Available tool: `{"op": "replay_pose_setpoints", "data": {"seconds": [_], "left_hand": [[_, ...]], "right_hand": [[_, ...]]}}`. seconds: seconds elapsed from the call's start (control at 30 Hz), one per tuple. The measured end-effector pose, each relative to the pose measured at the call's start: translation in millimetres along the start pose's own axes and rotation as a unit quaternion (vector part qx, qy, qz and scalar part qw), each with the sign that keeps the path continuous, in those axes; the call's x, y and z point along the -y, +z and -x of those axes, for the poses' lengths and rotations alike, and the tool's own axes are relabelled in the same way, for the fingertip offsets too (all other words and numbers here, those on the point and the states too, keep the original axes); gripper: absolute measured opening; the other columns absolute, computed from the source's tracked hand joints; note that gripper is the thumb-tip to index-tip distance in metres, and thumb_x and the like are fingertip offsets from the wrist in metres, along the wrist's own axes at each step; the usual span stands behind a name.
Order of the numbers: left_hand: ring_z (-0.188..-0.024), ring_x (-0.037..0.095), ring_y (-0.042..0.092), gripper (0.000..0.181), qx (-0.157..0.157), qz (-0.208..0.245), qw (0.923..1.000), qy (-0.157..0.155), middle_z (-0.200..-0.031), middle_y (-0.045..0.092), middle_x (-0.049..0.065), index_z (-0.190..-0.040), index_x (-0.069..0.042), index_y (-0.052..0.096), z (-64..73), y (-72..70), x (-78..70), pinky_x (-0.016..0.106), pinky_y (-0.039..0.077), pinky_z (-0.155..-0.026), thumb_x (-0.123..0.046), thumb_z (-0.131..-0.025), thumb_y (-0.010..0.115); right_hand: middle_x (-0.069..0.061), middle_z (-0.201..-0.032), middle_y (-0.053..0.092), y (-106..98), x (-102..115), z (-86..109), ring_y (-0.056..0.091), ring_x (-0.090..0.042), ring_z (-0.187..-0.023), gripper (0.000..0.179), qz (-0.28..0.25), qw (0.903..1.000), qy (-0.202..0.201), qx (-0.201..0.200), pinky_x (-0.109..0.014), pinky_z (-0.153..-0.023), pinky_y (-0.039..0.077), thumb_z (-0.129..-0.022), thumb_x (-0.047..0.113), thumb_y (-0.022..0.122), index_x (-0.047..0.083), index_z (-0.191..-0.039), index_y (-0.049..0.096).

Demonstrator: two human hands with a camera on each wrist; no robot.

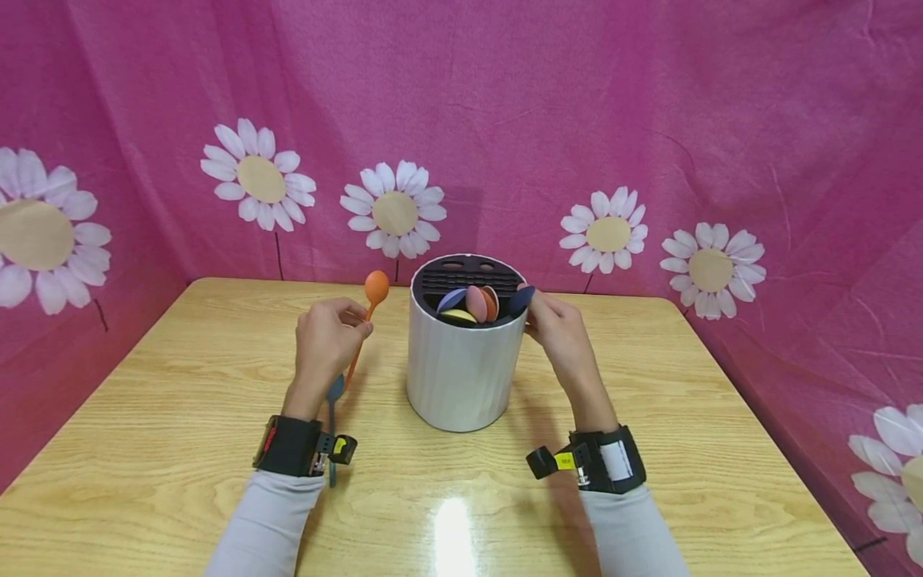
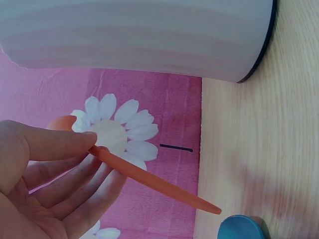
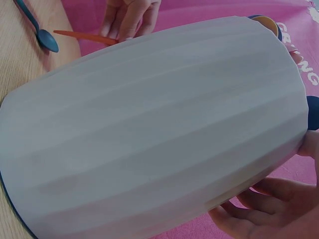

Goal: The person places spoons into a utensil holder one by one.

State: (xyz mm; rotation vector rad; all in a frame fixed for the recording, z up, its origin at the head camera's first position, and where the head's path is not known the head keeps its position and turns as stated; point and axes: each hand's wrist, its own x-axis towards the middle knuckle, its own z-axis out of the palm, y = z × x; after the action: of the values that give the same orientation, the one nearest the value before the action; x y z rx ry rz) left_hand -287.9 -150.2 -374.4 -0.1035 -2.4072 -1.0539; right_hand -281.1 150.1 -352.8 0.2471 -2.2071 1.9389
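Note:
My left hand (image 1: 328, 336) pinches an orange spoon (image 1: 376, 288) by its handle between thumb and fingers, bowl end up, left of a white ribbed utensil holder (image 1: 461, 377). In the left wrist view the handle (image 2: 159, 184) slants down toward the table. My right hand (image 1: 558, 328) grips the holder's right side at the rim, with its fingers (image 3: 264, 199) along the outer wall. Right by that thumb, a dark blue spoon (image 1: 521, 300) leans out over the rim. Blue-purple, pink (image 1: 476, 304), orange and yellow spoon heads stand in the holder's front opening; their handles are hidden inside.
A teal-blue spoon (image 1: 335, 390) lies on the wooden table (image 1: 180, 417), partly under my left wrist. The holder's black top (image 1: 472, 276) has slots and oval holes at the back. A pink cloth (image 1: 505, 120) with white daisies hangs around the table's back and sides.

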Motion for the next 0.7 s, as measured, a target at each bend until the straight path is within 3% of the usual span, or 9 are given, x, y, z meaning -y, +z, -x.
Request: {"op": "replay_pose_setpoints", "data": {"seconds": [0.23, 0.7], "left_hand": [[-0.079, 0.028, 0.063, 0.012, -0.026, 0.017, 0.9995, 0.008, -0.079, 0.071, 0.012, -0.088, 0.0, 0.072, -0.1, -3.5, -3.1, 0.048, 0.045, -0.074, -0.008, -0.079, 0.076], [-0.073, 0.027, 0.065, 0.013, -0.036, 0.024, 0.999, 0.008, -0.08, 0.071, 0.013, -0.09, 0.0, 0.073, -0.1, -6.1, -6.7, 0.048, 0.046, -0.072, -0.007, -0.08, 0.076]], "right_hand": [[-0.009, -0.12, 0.063, 0.1, -0.1, -0.2, 0.059, -0.019, -0.109, 0.051, 0.001, 1.0, 0.0, -0.003, -0.042, -0.097, 0.045, -0.098, 0.048, 0.054, 0.006, -0.126, 0.065], [-0.01, -0.122, 0.063, -0.2, -0.5, -0.1, 0.059, -0.018, -0.109, 0.053, 0.002, 1.0, 0.002, -0.004, -0.041, -0.096, 0.046, -0.098, 0.048, 0.054, 0.006, -0.127, 0.064]]}}
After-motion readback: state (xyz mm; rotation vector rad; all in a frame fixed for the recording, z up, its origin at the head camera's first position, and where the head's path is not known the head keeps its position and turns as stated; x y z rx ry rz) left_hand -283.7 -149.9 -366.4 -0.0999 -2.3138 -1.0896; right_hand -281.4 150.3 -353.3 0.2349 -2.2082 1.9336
